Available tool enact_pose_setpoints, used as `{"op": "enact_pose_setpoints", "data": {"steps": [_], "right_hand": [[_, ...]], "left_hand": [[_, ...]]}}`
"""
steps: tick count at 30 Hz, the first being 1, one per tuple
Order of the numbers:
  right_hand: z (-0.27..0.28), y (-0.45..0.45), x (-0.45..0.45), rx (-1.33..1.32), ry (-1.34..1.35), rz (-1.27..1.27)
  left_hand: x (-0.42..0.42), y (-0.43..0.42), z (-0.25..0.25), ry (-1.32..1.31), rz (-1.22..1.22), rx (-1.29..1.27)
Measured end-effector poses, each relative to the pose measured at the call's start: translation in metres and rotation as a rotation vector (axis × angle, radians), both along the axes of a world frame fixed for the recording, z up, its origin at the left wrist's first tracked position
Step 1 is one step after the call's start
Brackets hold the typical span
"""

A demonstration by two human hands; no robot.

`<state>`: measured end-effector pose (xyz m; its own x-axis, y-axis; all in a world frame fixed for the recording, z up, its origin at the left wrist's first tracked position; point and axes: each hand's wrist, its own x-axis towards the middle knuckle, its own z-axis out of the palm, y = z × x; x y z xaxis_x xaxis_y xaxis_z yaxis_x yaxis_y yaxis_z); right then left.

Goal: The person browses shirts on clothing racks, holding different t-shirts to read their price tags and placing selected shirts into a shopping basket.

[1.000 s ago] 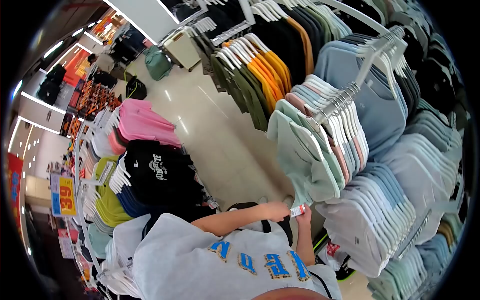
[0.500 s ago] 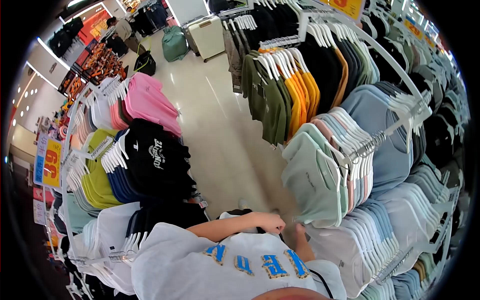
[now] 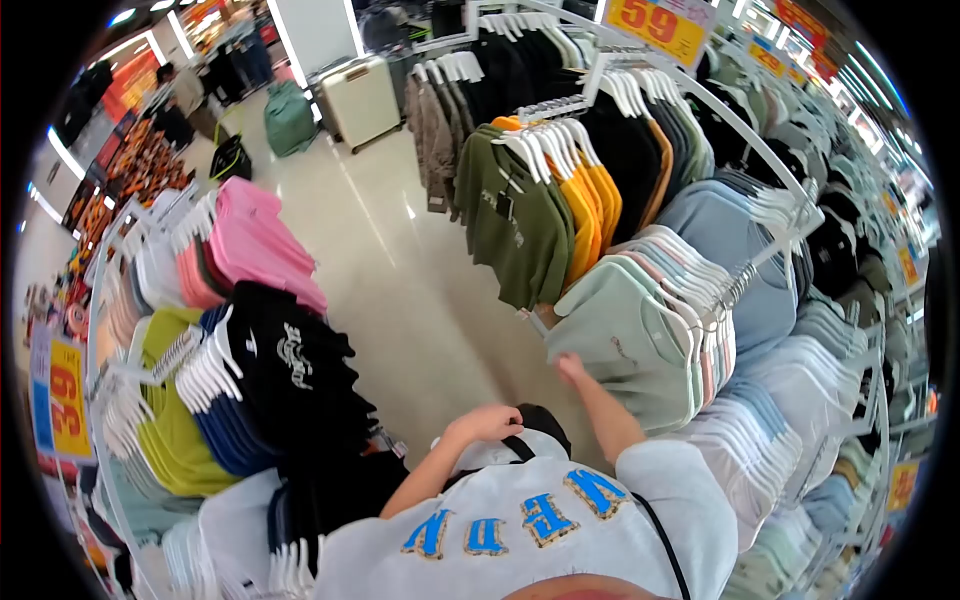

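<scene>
My left hand (image 3: 488, 423) is closed at my waist, beside a dark and pale item with a black strap (image 3: 518, 447); what its fingers hold, if anything, is hidden. At the lower left edge of a pale green sweatshirt (image 3: 625, 345), my right hand (image 3: 569, 368) has its fingers pinched together on the fabric. This sweatshirt hangs on a white hanger at the front of a rail. Just behind it hangs an olive green sweatshirt (image 3: 515, 225) with a dark tag.
On the left stands a rack with pink (image 3: 262, 240), black (image 3: 290, 365) and lime green tops (image 3: 165, 400). White tops (image 3: 745, 440) hang at the right. Farther back are a cream suitcase (image 3: 360, 100), a green bag (image 3: 289, 120) and a person (image 3: 188, 92).
My hands, together at a small red and white tag a second ago, are now apart. My right hand has moved up to the pale green sweatshirt; my left has moved left. The view has shifted.
</scene>
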<state>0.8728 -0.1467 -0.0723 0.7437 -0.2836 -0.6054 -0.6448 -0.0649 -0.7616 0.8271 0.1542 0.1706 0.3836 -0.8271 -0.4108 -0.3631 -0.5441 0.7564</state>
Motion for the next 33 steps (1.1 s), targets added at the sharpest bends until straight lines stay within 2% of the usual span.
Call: {"op": "enact_pose_setpoints", "data": {"steps": [1, 2, 4, 7, 8, 10, 11, 14, 15, 17, 18, 19, 21, 23, 25, 29, 31, 33], "right_hand": [[0.018, 0.006, 0.022, -0.051, -0.021, -0.021], [0.037, 0.012, 0.047, -0.136, -0.079, -0.006], [0.024, 0.007, 0.101, -0.233, -0.216, -0.053], [0.119, 0.03, 0.133, -0.326, -0.289, -0.147], [0.134, 0.032, 0.144, -0.331, -0.304, -0.165], [0.15, 0.035, 0.154, -0.64, -0.378, -0.208], [0.158, 0.034, 0.16, -0.643, -0.384, -0.22], [0.16, 0.022, 0.173, -0.571, -0.271, -0.192], [0.134, 0.015, 0.181, -0.573, -0.294, -0.186], [0.133, 0.014, 0.182, -0.557, -0.385, -0.13], [0.146, 0.014, 0.181, -0.397, -0.365, -0.102], [0.145, 0.016, 0.183, -0.412, -0.411, -0.115], [0.163, 0.022, 0.182, -0.334, -0.365, -0.138], [0.151, 0.021, 0.188, -0.308, -0.355, -0.137], [0.158, 0.032, 0.183, -0.283, -0.309, -0.185], [0.13, 0.058, 0.169, -0.186, -0.361, -0.242], [0.175, 0.076, 0.148, -0.034, -0.436, -0.21], [0.197, 0.093, 0.131, -0.02, -0.376, -0.264]], "left_hand": [[0.002, 0.006, 0.003, 0.0, -0.037, 0.003], [0.005, 0.011, 0.009, 0.034, 0.026, -0.012], [0.009, 0.019, 0.011, 0.067, 0.063, -0.025], [0.017, 0.034, 0.009, 0.093, 0.112, -0.03], [0.019, 0.04, 0.009, 0.096, 0.123, -0.052], [0.027, 0.049, 0.012, 0.096, 0.125, -0.082], [0.034, 0.056, 0.015, 0.125, 0.141, -0.04], [0.056, 0.081, 0.007, 0.144, 0.185, -0.013], [0.066, 0.089, 0.004, 0.138, 0.218, -0.038], [0.087, 0.103, 0.013, 0.131, 0.252, -0.059], [0.096, 0.107, 0.024, 0.197, 0.313, -0.038], [0.111, 0.107, 0.028, 0.26, 0.371, -0.02], [0.139, 0.108, 0.021, 0.273, 0.362, -0.031], [0.172, 0.102, 0.023, 0.297, 0.341, -0.033], [0.205, 0.085, 0.03, 0.179, 0.272, 0.06], [0.264, 0.041, 0.039, 0.068, 0.131, 0.025], [0.286, 0.023, 0.031, 0.064, 0.169, -0.022], [0.294, 0.004, 0.036, 0.053, 0.078, -0.032]]}}
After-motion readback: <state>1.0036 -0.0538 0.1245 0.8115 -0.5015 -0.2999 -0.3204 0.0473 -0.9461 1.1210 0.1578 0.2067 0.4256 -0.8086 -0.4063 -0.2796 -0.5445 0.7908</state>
